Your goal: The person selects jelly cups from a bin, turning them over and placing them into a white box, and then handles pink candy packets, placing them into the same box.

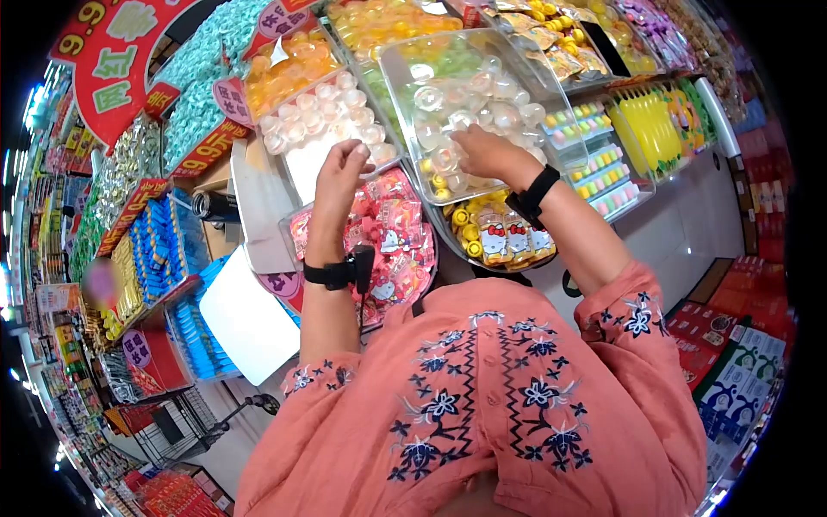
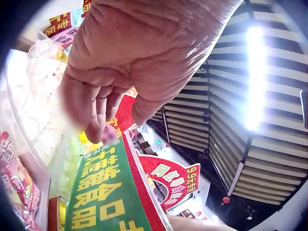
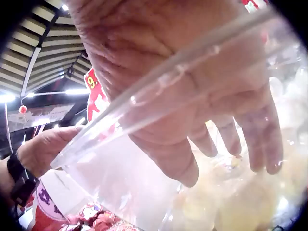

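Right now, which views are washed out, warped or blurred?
Head view: fisheye bends the shelves, black corners, but the left hand and right hand are sharp. Left wrist view: ceiling light strip blown out. Right wrist view: clear bin lid hazes the fingers, jelly cups blurred.

Our right hand point(image 3: 192, 96) reaches into a clear plastic bin point(image 3: 144, 187), fingers point(image 3: 262, 139) spread and relaxed over pale round jelly cups point(image 3: 231, 202). Our left hand point(image 3: 48, 144) shows at far left, beyond the bin's rim.
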The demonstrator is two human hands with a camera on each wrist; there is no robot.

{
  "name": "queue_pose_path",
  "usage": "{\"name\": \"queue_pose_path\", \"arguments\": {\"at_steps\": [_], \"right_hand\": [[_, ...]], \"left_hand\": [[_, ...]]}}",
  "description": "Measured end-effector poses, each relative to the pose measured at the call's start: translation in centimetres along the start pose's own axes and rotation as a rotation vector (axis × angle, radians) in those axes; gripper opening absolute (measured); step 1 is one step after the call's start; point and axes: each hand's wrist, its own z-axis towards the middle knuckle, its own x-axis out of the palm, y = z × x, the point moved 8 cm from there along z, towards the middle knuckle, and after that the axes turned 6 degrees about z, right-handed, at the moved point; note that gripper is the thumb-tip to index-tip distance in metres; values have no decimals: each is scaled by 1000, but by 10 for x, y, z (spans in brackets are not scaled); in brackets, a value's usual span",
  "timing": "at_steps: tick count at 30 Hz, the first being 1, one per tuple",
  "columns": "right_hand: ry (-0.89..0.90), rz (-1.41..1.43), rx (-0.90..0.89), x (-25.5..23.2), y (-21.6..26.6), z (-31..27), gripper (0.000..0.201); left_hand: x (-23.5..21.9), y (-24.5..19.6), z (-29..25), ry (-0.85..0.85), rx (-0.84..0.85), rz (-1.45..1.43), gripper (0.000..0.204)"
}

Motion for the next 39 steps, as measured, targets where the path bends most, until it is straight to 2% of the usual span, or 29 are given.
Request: {"name": "queue_pose_path", "arguments": {"at_steps": [4, 10, 13, 19, 22, 25, 31, 34, 37, 39], "right_hand": [[137, -120, 29, 3, 8, 2, 55], [58, -112, 97, -2, 10, -5, 55], [42, -73, 53, 3, 8, -1, 56], [85, -22, 28, -5, 12, -10, 53], [90, 89, -22, -6, 12, -14, 48], [212, -9, 26, 10, 0, -4, 39], [130, -82, 6, 14, -4, 0, 21], [26, 11, -9, 15, -13, 2, 16], [-60, -41, -4, 17, -26, 9, 23], [-130, -37, 38, 4, -17, -5, 29]], "left_hand": [[6, 1, -13, 25, -17, -7, 48], [10, 10, -12, 57, -23, 3, 46], [15, 10, -14, 68, -18, -11, 45], [21, 10, -17, 97, -30, -9, 43], [25, 7, -19, 126, -30, -29, 42], [27, 7, -20, 135, -32, -42, 42], [26, 5, -25, 106, -55, -29, 38], [25, 8, -27, 102, -62, -30, 40], [23, 15, -26, 109, -61, 9, 46], [23, 15, -27, 103, -69, 15, 46]]}}
